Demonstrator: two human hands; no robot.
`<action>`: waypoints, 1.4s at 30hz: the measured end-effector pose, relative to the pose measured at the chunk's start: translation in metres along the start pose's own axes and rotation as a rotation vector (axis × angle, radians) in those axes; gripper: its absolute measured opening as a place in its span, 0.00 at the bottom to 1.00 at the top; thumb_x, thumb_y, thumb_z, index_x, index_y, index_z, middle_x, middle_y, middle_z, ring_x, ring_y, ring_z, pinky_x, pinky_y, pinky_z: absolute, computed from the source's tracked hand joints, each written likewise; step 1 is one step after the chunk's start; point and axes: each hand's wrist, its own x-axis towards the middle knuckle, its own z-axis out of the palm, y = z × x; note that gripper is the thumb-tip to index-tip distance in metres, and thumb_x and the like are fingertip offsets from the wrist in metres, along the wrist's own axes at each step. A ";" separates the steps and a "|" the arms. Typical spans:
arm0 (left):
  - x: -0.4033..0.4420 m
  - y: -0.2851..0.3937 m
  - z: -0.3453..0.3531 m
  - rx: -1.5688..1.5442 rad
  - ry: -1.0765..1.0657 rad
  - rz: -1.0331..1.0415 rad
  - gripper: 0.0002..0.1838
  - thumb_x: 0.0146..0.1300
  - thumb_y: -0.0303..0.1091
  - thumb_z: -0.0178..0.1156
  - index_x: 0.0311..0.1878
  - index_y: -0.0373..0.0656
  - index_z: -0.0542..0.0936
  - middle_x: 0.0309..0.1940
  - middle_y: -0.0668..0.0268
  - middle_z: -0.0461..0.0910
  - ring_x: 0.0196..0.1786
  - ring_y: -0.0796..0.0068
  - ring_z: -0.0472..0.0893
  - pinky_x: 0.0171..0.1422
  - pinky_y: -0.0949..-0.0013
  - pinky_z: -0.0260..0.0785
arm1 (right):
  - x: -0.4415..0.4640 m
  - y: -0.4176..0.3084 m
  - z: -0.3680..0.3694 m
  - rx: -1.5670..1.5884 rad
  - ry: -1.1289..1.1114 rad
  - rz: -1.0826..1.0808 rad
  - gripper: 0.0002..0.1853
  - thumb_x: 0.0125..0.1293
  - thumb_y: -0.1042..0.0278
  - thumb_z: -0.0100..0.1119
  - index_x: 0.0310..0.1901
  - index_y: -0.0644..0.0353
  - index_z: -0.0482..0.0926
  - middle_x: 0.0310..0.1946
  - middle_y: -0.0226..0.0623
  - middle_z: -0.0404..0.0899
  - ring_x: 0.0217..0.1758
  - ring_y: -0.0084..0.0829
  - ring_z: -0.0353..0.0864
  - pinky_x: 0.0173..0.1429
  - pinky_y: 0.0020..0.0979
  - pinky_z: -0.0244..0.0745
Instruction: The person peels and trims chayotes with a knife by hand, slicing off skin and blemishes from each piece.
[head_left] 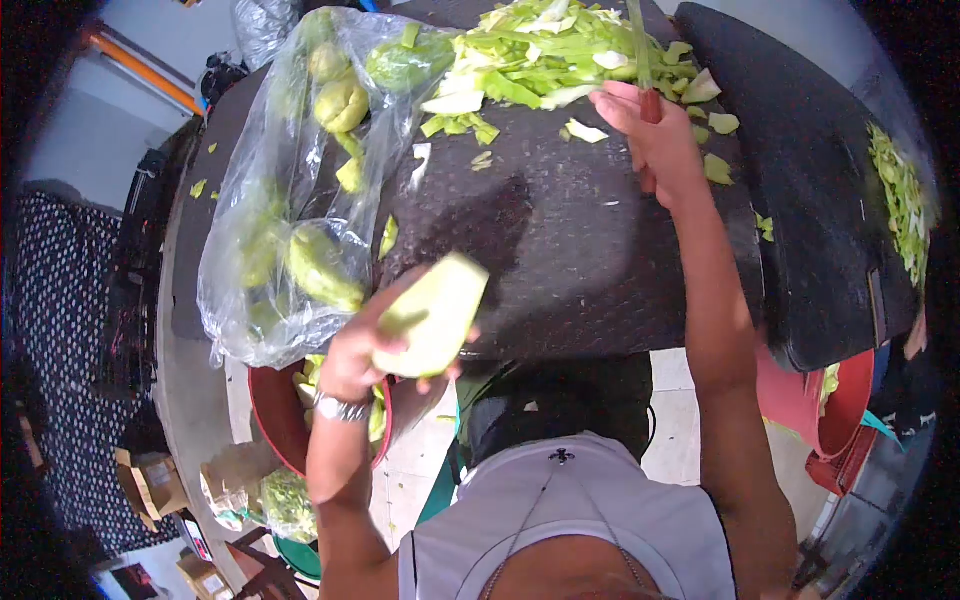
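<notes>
Held in my left hand (358, 352), over the near edge of the dark table, is a pale peeled chayote (445, 312). My fingers wrap round it from the left and below. My right hand (668, 150) grips the reddish-brown handle of a knife (640, 45) farther out on the table's right side. Its blade points away from me, beside a heap of green peelings (530, 60). To the left lies a clear plastic bag (235, 280) with several unpeeled chayotes (322, 265) in it, close to my left hand.
Below the table's front edge, a red bucket (268, 435) with green pieces stands at the left. Another red bucket (850, 410) is at the right, under a second dark table (810, 190) bearing more peelings (903, 200). Cardboard boxes (155, 485) sit lower left.
</notes>
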 end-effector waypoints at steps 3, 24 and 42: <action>-0.085 -0.036 -0.031 0.102 0.279 -0.004 0.44 0.47 0.35 0.67 0.70 0.29 0.67 0.53 0.43 0.82 0.44 0.50 0.88 0.35 0.58 0.85 | 0.004 0.005 -0.001 0.020 -0.002 -0.024 0.26 0.60 0.53 0.77 0.54 0.61 0.84 0.23 0.22 0.75 0.15 0.16 0.63 0.19 0.23 0.58; -0.038 0.093 -0.013 1.734 1.055 0.842 0.11 0.65 0.29 0.69 0.48 0.36 0.84 0.40 0.58 0.87 0.37 0.71 0.86 0.46 0.69 0.77 | 0.010 0.030 0.008 -0.323 0.178 -0.411 0.19 0.69 0.50 0.69 0.37 0.61 0.80 0.22 0.30 0.77 0.23 0.32 0.76 0.31 0.37 0.72; 0.140 0.213 -0.165 2.013 0.993 0.133 0.33 0.47 0.43 0.75 0.56 0.37 0.82 0.51 0.42 0.85 0.54 0.46 0.86 0.56 0.52 0.80 | -0.010 0.013 0.018 -0.435 0.079 -0.454 0.20 0.66 0.54 0.71 0.33 0.63 0.75 0.25 0.44 0.81 0.27 0.47 0.83 0.36 0.42 0.76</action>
